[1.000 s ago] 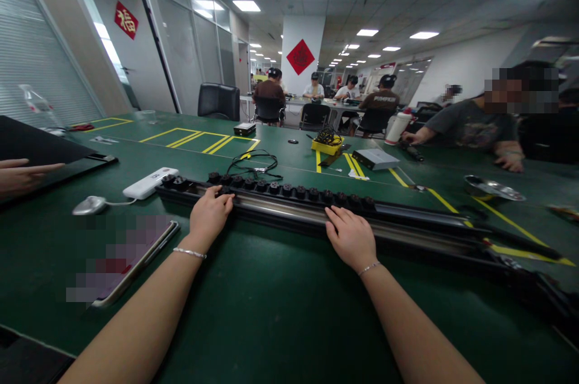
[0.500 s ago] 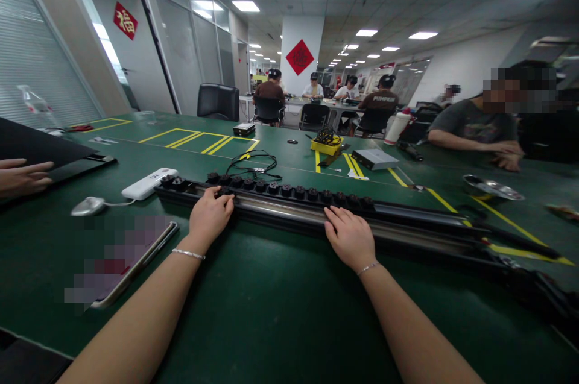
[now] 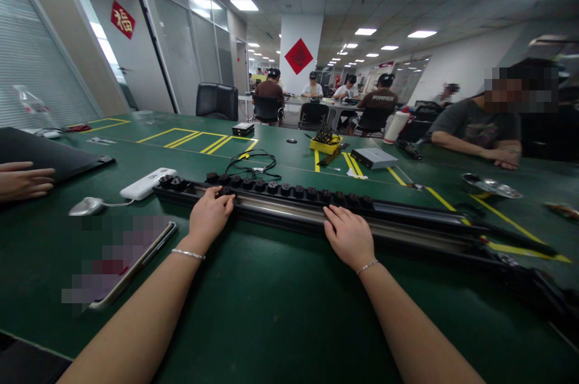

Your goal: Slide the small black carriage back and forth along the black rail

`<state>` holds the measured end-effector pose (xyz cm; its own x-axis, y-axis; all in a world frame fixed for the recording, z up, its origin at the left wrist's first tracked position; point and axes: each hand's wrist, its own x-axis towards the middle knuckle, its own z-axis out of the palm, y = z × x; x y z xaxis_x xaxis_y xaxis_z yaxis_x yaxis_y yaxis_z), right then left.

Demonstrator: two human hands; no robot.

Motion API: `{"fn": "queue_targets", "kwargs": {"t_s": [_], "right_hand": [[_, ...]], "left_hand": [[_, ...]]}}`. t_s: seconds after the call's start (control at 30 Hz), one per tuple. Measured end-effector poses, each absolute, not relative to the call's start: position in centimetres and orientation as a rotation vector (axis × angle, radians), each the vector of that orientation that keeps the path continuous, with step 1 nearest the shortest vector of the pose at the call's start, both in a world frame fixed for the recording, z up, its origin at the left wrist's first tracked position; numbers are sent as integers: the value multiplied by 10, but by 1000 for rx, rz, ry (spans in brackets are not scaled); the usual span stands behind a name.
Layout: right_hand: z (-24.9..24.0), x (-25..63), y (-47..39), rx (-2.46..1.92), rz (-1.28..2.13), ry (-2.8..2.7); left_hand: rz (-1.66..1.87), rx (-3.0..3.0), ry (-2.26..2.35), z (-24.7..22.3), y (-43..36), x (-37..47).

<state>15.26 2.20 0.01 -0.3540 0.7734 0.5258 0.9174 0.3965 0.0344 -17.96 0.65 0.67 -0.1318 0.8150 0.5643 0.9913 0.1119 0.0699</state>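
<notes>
Both hands resting on a long black rail

While both palms face down, the left hand (image 3: 210, 215) and the right hand (image 3: 349, 238) lie well apart on a long black metal rail (image 3: 407, 228) that runs across the near part of a green felt-covered table (image 3: 271, 311). Neither hand is clamped on anything: the fingers are loosely spread and rest on the rail's top edge. The left fingertips touch the near side of a row of small black round knobs (image 3: 289, 190) that stands along the rail's far edge; the right fingertips rest just near that row's right end. Each wrist wears a thin silver bracelet.

Judging from this, steady work calls for light, even pressure from both hands, so the rail stays flat and does not slide while fingers address the knobs.

Left of the rail's end lie a white oblong power bank (image 3: 148, 183) and a silver computer mouse (image 3: 85, 206). Nearer, on the left, lies a flat phone-like device with a metal edge (image 3: 136, 263), partly blurred. At the far left edge another person's hand (image 3: 22, 180) rests beside a black folder (image 3: 49, 155). Beyond the rail sit a coiled black cable (image 3: 253, 162), a yellow tray (image 3: 325, 144) and a grey flat box (image 3: 374, 158). A seated person in a grey shirt (image 3: 479, 128) leans on the table at far right.
</notes>
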Motion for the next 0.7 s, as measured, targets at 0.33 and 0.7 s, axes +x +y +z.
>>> {"fn": "queue_targets", "kwargs": {"t_s": [0.33, 0.7], "right_hand": [[0, 153, 22, -1441, -467, -2231], [0, 153, 23, -1443, -470, -2229]], "left_hand": [[-628, -1760, -2012, 7, 6, -180], [-658, -1779, -1986, 5, 7, -181]]}}
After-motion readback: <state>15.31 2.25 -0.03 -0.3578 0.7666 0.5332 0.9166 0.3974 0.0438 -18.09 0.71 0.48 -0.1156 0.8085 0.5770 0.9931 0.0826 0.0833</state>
